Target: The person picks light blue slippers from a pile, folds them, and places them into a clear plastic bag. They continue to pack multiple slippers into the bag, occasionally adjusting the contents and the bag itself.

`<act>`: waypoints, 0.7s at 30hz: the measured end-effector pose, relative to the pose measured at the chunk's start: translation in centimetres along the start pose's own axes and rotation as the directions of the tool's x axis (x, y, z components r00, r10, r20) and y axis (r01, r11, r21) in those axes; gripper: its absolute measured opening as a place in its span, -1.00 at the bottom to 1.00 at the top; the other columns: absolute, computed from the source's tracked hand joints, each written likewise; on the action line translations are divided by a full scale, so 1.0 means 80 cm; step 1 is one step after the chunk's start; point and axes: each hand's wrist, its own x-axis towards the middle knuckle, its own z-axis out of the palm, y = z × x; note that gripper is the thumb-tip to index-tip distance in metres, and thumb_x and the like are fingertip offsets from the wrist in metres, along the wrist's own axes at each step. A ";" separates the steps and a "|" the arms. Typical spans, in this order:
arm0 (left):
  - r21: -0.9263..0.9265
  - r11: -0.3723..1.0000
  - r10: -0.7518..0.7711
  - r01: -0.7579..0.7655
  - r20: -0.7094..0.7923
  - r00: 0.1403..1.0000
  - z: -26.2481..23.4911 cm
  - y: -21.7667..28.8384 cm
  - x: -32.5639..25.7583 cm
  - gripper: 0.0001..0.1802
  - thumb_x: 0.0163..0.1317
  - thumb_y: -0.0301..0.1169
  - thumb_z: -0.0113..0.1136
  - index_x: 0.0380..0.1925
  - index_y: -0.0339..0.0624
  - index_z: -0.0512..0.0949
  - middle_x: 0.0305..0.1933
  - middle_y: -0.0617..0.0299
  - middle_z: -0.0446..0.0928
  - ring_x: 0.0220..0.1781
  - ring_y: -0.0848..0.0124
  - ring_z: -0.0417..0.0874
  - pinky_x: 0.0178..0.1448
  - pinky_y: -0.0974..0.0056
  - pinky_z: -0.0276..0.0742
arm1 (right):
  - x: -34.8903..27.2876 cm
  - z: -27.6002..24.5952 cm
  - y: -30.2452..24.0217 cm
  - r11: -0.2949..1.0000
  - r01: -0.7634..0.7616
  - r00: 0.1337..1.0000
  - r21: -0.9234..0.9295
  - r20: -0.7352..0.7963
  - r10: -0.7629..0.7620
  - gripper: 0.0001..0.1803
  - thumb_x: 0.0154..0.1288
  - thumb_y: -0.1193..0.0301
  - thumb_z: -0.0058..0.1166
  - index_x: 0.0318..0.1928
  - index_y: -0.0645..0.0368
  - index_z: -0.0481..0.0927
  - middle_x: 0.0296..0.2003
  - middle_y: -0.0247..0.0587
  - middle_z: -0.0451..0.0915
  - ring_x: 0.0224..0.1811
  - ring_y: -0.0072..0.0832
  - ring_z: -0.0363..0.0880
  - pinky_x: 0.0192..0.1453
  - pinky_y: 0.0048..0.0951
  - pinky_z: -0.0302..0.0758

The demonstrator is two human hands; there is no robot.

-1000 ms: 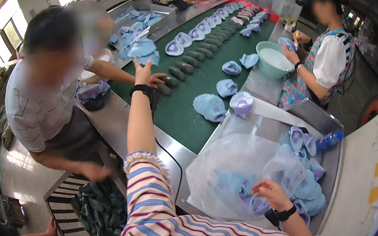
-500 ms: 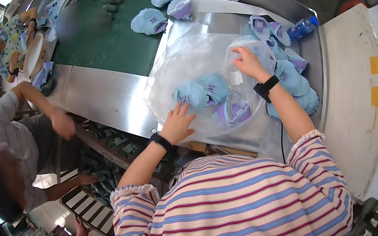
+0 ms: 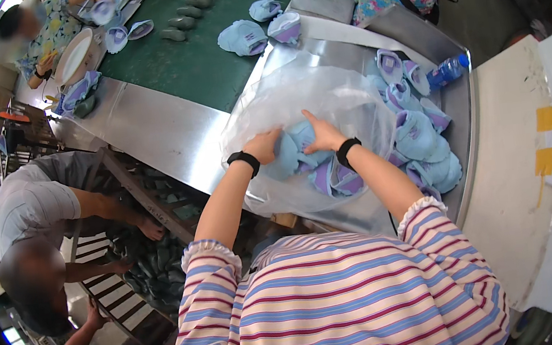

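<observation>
"Several blue shoe pieces [image 3: 286, 160], middle of the plastic bag [image 3: 341, 88]. Grip?"

"Right hand [image 3: 324, 135]: thumb spread wide, fingertips at the blue. Left hand [image 3: 264, 148]: fingers partly hidden, can't tell if holding. Both over the bag."

"Handling?"

"Likely light, soft, floppy, not fragile. Best hold: cup both sides, thumbs on top. Bag looks thin, probably slippery."

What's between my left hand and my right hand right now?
In the head view, light blue shoe uppers lie between your left hand and right hand.
</observation>
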 end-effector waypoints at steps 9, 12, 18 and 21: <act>-0.748 0.628 -0.138 0.214 0.164 0.977 -0.081 0.030 -0.047 -0.63 0.12 -0.29 0.31 -0.17 -0.35 0.54 -0.06 0.09 0.54 -0.25 0.41 0.63 -0.10 0.28 0.58 | -0.083 -0.085 0.012 0.630 0.110 0.959 0.769 -0.250 0.138 -0.29 -0.06 0.57 0.22 0.18 0.27 0.28 -0.08 -0.02 0.52 -0.03 -0.29 0.53 0.06 -0.34 0.44; -0.999 0.038 -0.078 0.023 0.020 0.997 -0.070 0.029 -0.075 -0.50 0.27 -0.28 0.19 0.11 -0.32 0.33 0.00 0.14 0.50 0.03 0.39 0.52 0.15 0.27 0.45 | -0.121 -0.132 -0.010 0.459 0.182 0.967 0.870 -0.242 0.076 -0.32 -0.05 0.65 0.17 0.17 0.33 0.27 -0.06 -0.08 0.50 0.02 -0.37 0.50 0.10 -0.39 0.42; -0.943 -0.225 -0.260 -0.247 -0.187 0.947 -0.077 0.052 -0.095 -0.62 0.37 -0.27 0.03 0.09 -0.24 0.32 0.04 0.19 0.48 0.06 0.36 0.50 0.21 0.21 0.40 | -0.133 -0.169 -0.004 -0.021 0.164 0.962 0.986 -0.164 -0.219 -0.27 -0.12 0.68 0.16 0.18 0.20 0.30 0.02 -0.17 0.47 0.07 -0.39 0.46 0.20 -0.39 0.35; -0.936 -0.240 -0.289 -0.256 -0.183 0.940 -0.081 0.055 -0.090 -0.65 0.41 -0.29 -0.04 0.09 -0.22 0.31 0.05 0.19 0.47 0.07 0.36 0.50 0.24 0.18 0.38 | -0.127 -0.167 0.003 0.044 0.075 0.948 0.996 -0.057 -0.315 -0.28 -0.13 0.64 0.20 0.16 0.15 0.34 -0.01 -0.22 0.48 0.05 -0.42 0.46 0.18 -0.43 0.35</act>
